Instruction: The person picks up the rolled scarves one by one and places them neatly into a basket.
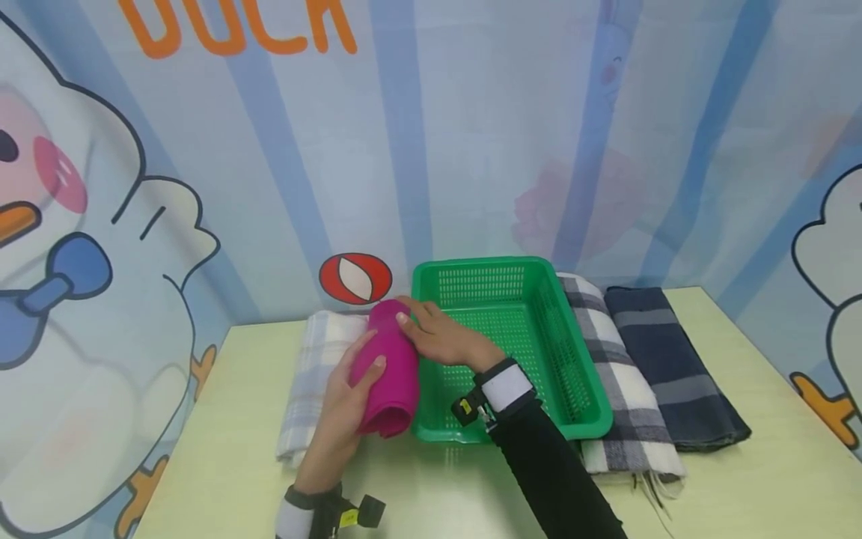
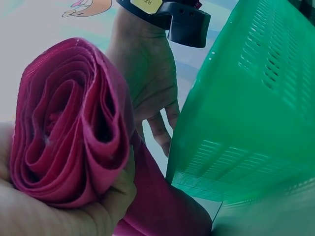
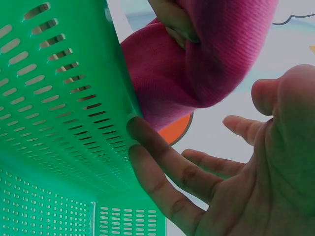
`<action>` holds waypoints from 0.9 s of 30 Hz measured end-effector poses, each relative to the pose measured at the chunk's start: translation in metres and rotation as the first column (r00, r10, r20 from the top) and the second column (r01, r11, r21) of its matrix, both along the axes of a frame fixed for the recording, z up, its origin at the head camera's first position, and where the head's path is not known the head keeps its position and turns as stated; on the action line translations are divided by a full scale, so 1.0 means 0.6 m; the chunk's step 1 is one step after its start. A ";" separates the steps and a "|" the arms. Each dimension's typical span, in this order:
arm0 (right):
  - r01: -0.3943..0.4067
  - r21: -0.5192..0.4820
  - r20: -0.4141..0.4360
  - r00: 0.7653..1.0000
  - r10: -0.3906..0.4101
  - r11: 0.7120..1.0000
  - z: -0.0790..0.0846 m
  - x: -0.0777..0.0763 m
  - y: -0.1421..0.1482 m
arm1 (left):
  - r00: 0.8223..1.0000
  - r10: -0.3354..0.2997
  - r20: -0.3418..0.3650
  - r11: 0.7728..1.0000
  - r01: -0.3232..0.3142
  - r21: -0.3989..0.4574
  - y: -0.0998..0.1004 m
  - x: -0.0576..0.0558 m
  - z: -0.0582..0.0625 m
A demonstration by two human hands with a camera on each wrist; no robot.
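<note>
A rolled magenta cloth (image 1: pixel 387 367) is tilted over the left side of a green plastic basket (image 1: pixel 599 397). My left hand (image 1: pixel 343 408) grips the roll near its lower end, thumb along its top. In the left wrist view the coiled layers of the roll (image 2: pixel 69 123) face the camera, with more magenta cloth behind them. At the upper end of the roll is my right hand (image 1: pixel 447 337), reaching across the basket's left rim. In the right wrist view its fingers (image 3: pixel 192 182) are spread and fairly straight, beside the cloth (image 3: pixel 226 54) and the basket wall.
A folded pale plaid cloth (image 1: pixel 310 389) lies left of the basket. To the right are a fringed black-and-white checked cloth (image 1: pixel 629 404) and a folded dark striped cloth (image 1: pixel 680 374). Behind the table (image 1: pixel 215 449) hangs a cartoon-printed backdrop (image 1: pixel 471 150).
</note>
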State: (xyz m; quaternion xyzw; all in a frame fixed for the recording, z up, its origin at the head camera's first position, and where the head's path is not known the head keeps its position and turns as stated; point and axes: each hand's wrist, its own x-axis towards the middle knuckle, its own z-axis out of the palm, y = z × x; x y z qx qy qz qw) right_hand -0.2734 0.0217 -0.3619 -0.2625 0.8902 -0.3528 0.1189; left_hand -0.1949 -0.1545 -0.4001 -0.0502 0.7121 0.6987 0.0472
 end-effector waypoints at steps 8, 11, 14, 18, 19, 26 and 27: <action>0.021 -0.022 0.000 1.000 -0.021 1.000 0.001 0.001 -0.003 | 1.000 -0.012 0.002 1.000 0.012 0.014 0.002 0.000 0.008; 0.023 -0.035 -0.003 1.000 -0.023 0.999 0.003 0.002 -0.005 | 1.000 -0.013 -0.004 1.000 0.013 0.017 0.004 -0.001 0.014; 0.028 -0.049 -0.001 1.000 -0.028 0.998 0.005 0.003 -0.007 | 1.000 -0.012 -0.018 1.000 0.012 0.005 0.006 -0.001 0.018; 0.029 -0.111 0.030 0.999 -0.026 0.993 0.004 0.003 -0.011 | 0.999 -0.007 -0.033 1.000 0.006 -0.020 0.008 -0.002 0.020; 0.029 -0.133 0.041 0.999 -0.024 0.991 0.004 0.003 -0.012 | 0.999 -0.004 -0.036 1.000 0.003 -0.030 0.009 -0.002 0.021; 0.045 -0.230 0.121 0.993 -0.017 0.972 0.000 -0.001 -0.017 | 0.996 -0.019 -0.083 0.998 0.014 -0.059 0.014 -0.001 0.023; 0.049 -0.246 0.138 0.990 -0.015 0.968 0.000 -0.001 -0.018 | 0.996 -0.021 -0.088 0.998 0.015 -0.063 0.015 -0.001 0.024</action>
